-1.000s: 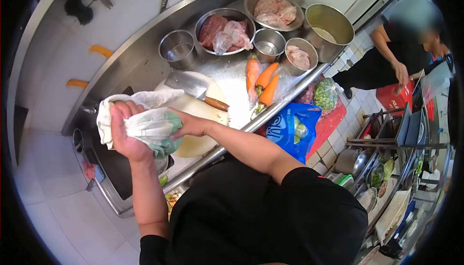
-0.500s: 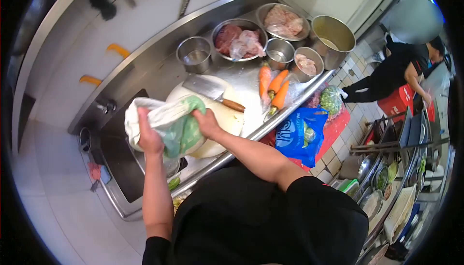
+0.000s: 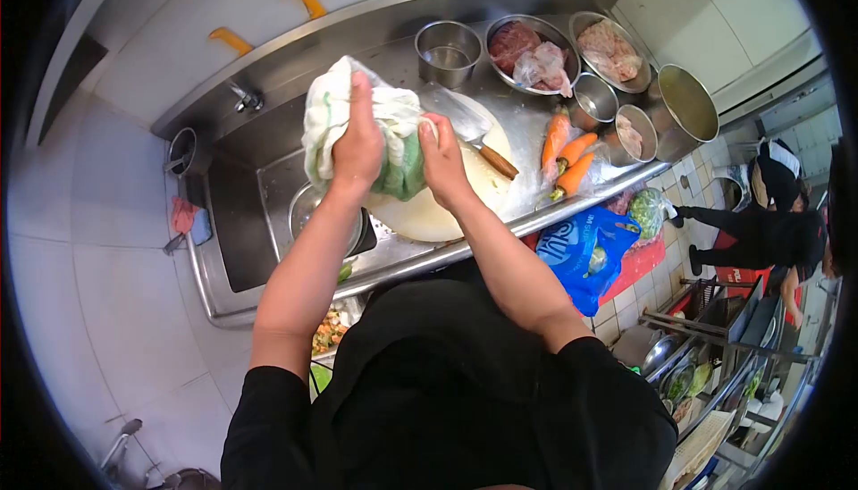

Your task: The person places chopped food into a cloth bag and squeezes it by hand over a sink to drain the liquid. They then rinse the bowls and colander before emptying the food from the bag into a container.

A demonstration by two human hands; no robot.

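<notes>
From the head, one wide, round-edged view faces forward and steeply down: the wearer's black short-sleeved top (image 3: 465, 383) looms close at bottom centre, the bare left hand (image 3: 357, 148) and bare right hand (image 3: 443, 161) beyond it, above centre.

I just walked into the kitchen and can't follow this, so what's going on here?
A person grips a bunched white-and-green cloth between the left hand and right hand. It appears held up over the sink side of a round cutting board. A cleaver lies on the board, out of the hands. Three carrots lie on the steel counter to the board's right, and the sink is on the left.
</notes>
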